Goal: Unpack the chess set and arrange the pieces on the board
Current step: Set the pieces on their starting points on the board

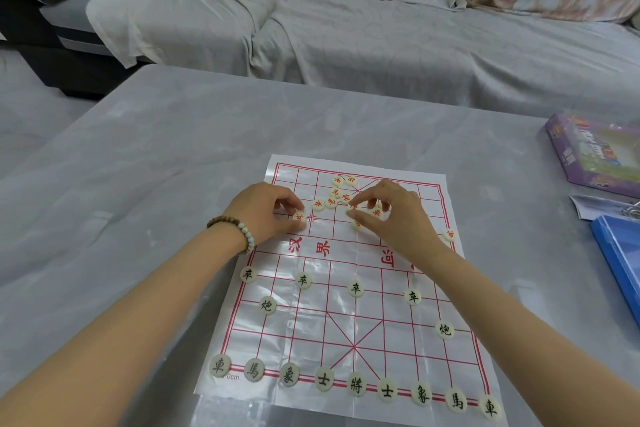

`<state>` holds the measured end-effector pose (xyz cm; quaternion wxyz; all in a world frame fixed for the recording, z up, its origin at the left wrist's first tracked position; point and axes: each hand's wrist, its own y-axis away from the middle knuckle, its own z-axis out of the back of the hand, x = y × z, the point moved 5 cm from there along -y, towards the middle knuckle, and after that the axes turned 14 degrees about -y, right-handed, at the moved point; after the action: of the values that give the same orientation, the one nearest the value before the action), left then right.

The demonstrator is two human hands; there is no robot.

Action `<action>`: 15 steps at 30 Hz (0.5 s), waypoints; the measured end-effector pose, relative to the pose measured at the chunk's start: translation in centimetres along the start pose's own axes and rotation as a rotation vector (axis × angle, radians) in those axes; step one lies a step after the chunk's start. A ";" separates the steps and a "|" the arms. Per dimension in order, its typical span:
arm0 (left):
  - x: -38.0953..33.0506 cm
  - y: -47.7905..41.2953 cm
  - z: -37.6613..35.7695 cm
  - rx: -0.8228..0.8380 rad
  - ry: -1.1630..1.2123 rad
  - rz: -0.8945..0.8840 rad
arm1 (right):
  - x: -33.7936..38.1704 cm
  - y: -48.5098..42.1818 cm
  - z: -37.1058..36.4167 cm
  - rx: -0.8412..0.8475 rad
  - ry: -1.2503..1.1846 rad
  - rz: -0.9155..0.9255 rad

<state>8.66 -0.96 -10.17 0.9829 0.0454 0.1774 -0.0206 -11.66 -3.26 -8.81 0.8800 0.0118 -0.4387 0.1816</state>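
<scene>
A plastic xiangqi board (381, 288) with red lines lies on the table. Black-lettered pieces stand in order on its near half, with the general (356, 385) in the middle of the near row. Red-lettered pieces lie in a loose cluster (335, 196) on the far half, and one red piece (450, 235) sits at the right edge. My left hand (266, 215) pinches a red piece (299, 217) on the far left part of the board. My right hand (391, 215) has curled fingers over red pieces (375, 212), and thumb and forefinger pinch one (353, 207).
A purple game box (595, 152) sits at the table's right edge, with a paper sheet (588, 206) and a blue tray (620, 253) nearer. A cloth-covered sofa (346, 28) runs behind the table. Grey tabletop (156, 184) stretches to the left.
</scene>
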 end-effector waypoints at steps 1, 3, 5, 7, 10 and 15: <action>-0.2 0.1 -0.1 -0.009 0.018 0.003 | 0.0 0.0 0.0 -0.002 -0.004 0.001; -0.5 0.1 -0.3 -0.037 0.048 0.008 | 0.1 0.2 0.0 -0.007 -0.008 0.004; -0.8 0.1 -0.4 -0.060 0.061 0.014 | 0.0 0.3 0.2 -0.014 -0.007 0.004; -1.0 0.1 -0.6 -0.077 0.071 0.022 | -0.1 0.3 0.3 -0.016 -0.005 -0.002; -1.3 0.0 -0.8 -0.085 0.096 0.040 | -0.3 0.4 0.3 -0.008 0.004 -0.010; -1.5 -0.2 -1.1 -0.097 0.095 0.068 | -0.4 0.3 0.2 -0.007 0.012 -0.014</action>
<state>6.89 -1.00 -10.68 0.9745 0.0046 0.2229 0.0234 -12.11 -3.16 -9.02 0.8839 0.0108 -0.4339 0.1741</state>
